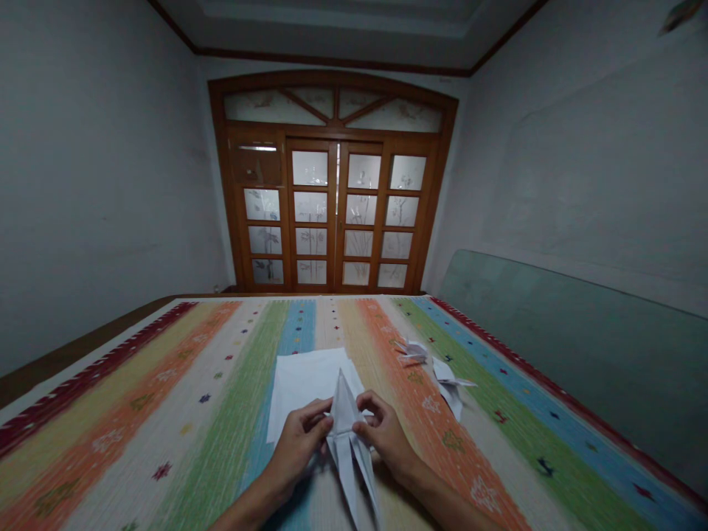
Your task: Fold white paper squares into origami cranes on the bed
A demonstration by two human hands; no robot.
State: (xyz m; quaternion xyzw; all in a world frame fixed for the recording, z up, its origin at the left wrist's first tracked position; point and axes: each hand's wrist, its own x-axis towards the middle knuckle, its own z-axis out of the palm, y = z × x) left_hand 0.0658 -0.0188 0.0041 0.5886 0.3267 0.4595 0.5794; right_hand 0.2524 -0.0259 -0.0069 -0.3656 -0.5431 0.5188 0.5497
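Biggest first: I've got a multicolour striped woven cloth (215,413) spread over the table, red bands at both sides, small motifs scattered along the stripes. On it, just beyond the hands, a pile of flat white paper sheets (304,376), edges slightly out of line. Then the long, narrow folded white paper piece (344,413), held between the hands near the middle of my view, covering part of the pile's near right side; can't tell if it touches the sheets. It's pointed at the far end, widest around the middle, with a horizontal crease there, and below that it splits into two slim tapering legs with a gap between; the near ends run down to the bottom edge. Surface plain, matte, creased lengthwise. Both hands closed on it in pinches. Left hand (296,442) grips the left edge, thumb on the near face by the crease, fingers bent, some tucked behind. Right hand (390,435) mirrors it, thumb pressing beside the crease, index finger curled at the upper right edge. Forearms angle inward from below. Smallest, right of the hands: two little folded white paper shapes (414,352), close together, pointed flaps sticking out.
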